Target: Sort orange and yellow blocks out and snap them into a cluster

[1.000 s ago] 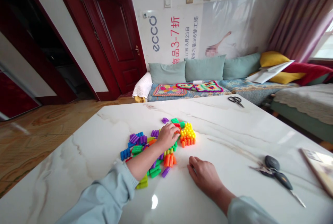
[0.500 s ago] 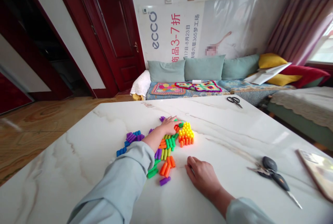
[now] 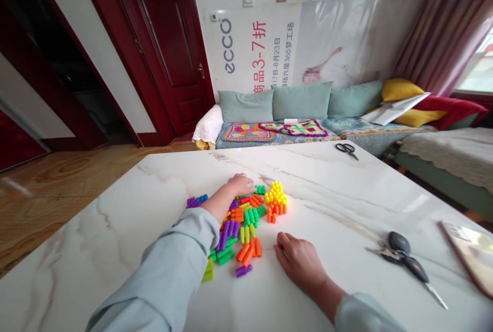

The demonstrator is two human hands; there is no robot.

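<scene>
On the white marbled table lies a spread of small plastic peg figures with round heads, in purple, green, orange, red and blue. My left hand (image 3: 241, 184) reaches over the far side of this spread, palm down, fingers stretched out and touching the far pegs; its fingertips are partly hidden. Right of the spread stand yellow pegs (image 3: 276, 192) upright in a tight group, with orange pegs (image 3: 274, 213) upright in front. My right hand (image 3: 302, 260) rests closed on the table nearer me, no object visible in it. Left of it lie loose orange pegs (image 3: 248, 252) and a single purple peg (image 3: 243, 271).
At the right lie a bunch of keys (image 3: 404, 257) with a black fob and a flat board-like object (image 3: 468, 255) at the table edge. Black scissors (image 3: 346, 150) are near the far edge. Beyond the table stands a sofa (image 3: 339, 129) with cushions.
My left hand has moved a little left, uncovering red and orange pegs. Pegs in the spread have shifted, and some front orange standing pegs have changed place. My right hand stays still.
</scene>
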